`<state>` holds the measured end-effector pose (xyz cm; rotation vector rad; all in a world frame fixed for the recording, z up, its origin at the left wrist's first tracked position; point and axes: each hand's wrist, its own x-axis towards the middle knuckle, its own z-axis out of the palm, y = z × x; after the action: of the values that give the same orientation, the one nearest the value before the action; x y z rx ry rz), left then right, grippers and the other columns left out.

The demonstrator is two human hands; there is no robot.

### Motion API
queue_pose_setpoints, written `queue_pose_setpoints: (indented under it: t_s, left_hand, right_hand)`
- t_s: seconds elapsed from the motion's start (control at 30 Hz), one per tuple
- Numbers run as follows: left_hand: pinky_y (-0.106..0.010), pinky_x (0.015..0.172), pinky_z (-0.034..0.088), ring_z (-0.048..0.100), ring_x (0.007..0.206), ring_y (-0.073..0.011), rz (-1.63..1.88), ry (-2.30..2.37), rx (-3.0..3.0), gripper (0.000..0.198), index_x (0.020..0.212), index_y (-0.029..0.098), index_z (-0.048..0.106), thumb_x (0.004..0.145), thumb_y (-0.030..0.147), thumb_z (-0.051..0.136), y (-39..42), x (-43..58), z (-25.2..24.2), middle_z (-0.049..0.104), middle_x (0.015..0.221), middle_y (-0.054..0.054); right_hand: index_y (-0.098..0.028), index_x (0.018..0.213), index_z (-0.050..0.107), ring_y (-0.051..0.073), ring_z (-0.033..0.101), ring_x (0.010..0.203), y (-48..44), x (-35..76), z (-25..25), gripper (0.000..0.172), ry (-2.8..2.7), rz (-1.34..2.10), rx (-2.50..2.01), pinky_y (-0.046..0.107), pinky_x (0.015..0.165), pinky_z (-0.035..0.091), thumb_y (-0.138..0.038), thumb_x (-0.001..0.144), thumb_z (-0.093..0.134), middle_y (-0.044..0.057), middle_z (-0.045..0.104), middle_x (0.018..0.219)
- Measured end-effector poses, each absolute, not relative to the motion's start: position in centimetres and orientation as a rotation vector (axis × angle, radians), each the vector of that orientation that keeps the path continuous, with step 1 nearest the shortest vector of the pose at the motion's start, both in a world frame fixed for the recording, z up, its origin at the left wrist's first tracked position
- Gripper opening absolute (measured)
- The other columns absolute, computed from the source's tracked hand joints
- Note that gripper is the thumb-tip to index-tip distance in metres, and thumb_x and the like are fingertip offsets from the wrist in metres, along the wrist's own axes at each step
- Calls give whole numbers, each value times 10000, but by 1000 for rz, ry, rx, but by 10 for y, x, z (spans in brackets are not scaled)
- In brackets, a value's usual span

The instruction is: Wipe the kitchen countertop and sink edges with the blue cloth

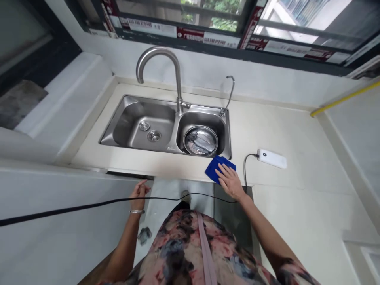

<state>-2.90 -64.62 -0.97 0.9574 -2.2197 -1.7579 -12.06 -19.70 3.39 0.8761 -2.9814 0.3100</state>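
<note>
A folded blue cloth (211,170) lies on the front edge of the counter, just below the right sink basin. My right hand (230,182) presses it down from above, fingers stretched over it. My left hand (140,190) hangs in front of the counter's edge, away from the cloth, fingers loosely bent and apart with nothing in them. A black cable (103,201) passes across my left wrist area and on towards my right forearm. In the right basin (218,120) stands a round metal strainer (190,147) with what looks like fish in it.
The left basin (127,118) has a drain and a loose round strainer piece. A tall curved faucet (178,75) and a thin small tap (232,89) rise behind the sink. A white power bank (272,158) with the cable plugged in lies on the right counter (297,130).
</note>
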Motion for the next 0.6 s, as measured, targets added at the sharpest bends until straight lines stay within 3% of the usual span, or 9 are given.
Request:
queue_pose_setpoints:
  t_s: [0.1, 0.4, 0.6]
  left_hand:
    - [-344, 662, 514, 578, 638, -180, -1779, -2236, 975, 642, 1060, 198, 679, 747, 751, 587, -647, -28, -18, 671, 703, -10]
    - [-334, 654, 520, 608, 629, -178, -1803, -2223, 1217, 665, 980, 187, 675, 702, 788, 613, -617, 40, -38, 698, 716, -35]
    - [-361, 648, 549, 635, 634, -208, -1662, -2205, 1316, 682, 916, 212, 669, 696, 852, 586, -632, 82, -11, 707, 707, -49]
  right_hand:
    - [-326, 1577, 442, 268, 288, 1580, -191, -125, 37, 533, -2996, 236, 933, 521, 1263, 270, -301, 1045, 410, 33, 365, 1682]
    - [-256, 1632, 339, 354, 168, 1604, -282, -139, 43, 601, -3056, 157, 1080, 594, 1275, 171, -355, 1045, 423, 114, 228, 1731]
    - [-260, 1631, 337, 353, 159, 1603, -367, -164, 43, 582, -2931, 244, 1425, 580, 1277, 138, -380, 1063, 393, 107, 214, 1738]
